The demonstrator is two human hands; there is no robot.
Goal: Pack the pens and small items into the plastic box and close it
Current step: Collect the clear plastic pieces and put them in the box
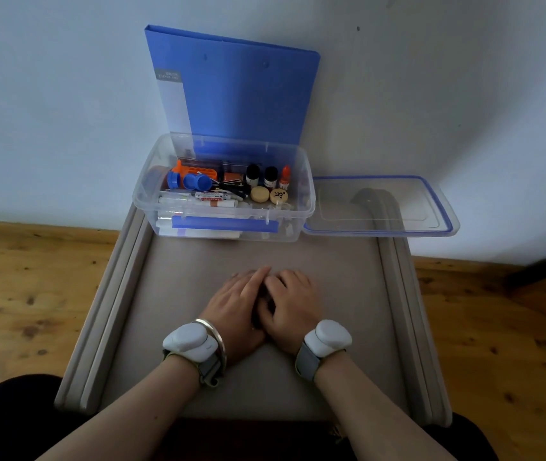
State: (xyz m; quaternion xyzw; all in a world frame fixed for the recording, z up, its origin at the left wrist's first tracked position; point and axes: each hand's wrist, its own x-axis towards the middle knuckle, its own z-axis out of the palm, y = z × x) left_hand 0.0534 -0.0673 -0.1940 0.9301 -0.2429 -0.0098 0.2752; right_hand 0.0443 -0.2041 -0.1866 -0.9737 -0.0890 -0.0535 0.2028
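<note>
The dark gap between the left hand [236, 306] and the right hand [293, 306] is staying in shadow, so I cannot tell whether anything is sitting inside it. The left hand is lying relaxed, its straight fingers resting across the right hand's fingertips. The right hand's fingers are bending at the knuckles, and whether they are clenching on something is not clear. Both forearms are running out of view at the bottom edge.

The plastic box [152, 194] is standing open, well in front of the hands, at the far end of the worktop [198, 261]. Inside the box, white pens [198, 199] are lying along the near side, blue caps [195, 181] and an orange piece [195, 169] are crowding the left, and two dark bottles [261, 175] are standing beside a small orange-topped bottle [285, 177] towards the right. Two round discs [270, 195] are lying in front of the bottles. Things lower in the box are blurring through its clear wall. Its blue latch [225, 223] is hanging on the near wall.

The lid [444, 224] is lying flat just right of the box, touching it and overhanging the worktop's edge. A blue folder [231, 84] is leaning upright behind the box, its lower edge partly hidden by the box.
</note>
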